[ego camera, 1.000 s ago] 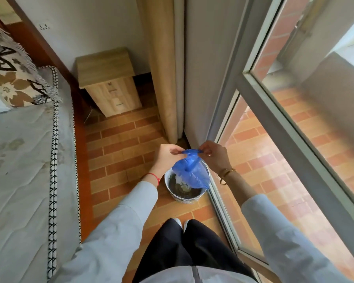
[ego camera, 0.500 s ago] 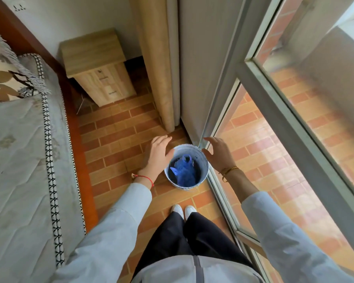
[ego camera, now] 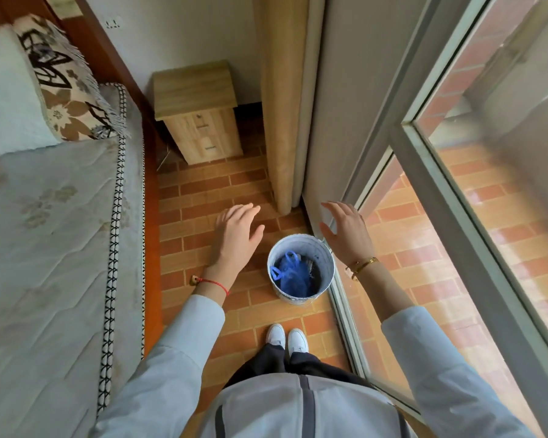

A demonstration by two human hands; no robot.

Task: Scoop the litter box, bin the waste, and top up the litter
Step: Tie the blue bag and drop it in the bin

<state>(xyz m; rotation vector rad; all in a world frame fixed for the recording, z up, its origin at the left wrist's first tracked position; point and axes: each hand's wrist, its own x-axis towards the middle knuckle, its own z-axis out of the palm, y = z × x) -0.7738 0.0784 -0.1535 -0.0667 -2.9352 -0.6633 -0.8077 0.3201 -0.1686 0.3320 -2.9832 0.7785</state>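
— Bag first: where is it?

— Blue plastic bag [ego camera: 290, 273] lies inside the small white bin [ego camera: 326, 263], its tied handles pointing up toward the rim. The bin stands on the brick-patterned floor [ego camera: 209, 188], just beside the sliding door track [ego camera: 342, 295] and a little ahead of the white shoes [ego camera: 287, 338].

— And the hands?

— Both are clear of it. The left hand [ego camera: 234, 238] is spread flat, palm down, fingers loose, holding nothing, to the left of the bin and higher in the view. The right hand [ego camera: 345, 232] is likewise unclenched and empty, fingers apart, over the door track on the bin's right. The bag sits between the two and nearer to the person, touched by neither.

— Any writing to read?

— None I can make out. The bin's outer wall has a faint pattern, too small to read.

— What surrounds it?

— A beige curtain [ego camera: 282, 105] hangs beyond the bin, a wooden nightstand [ego camera: 200, 112] stands farther back against the wall, and a mattress [ego camera: 45, 248] runs along the left.
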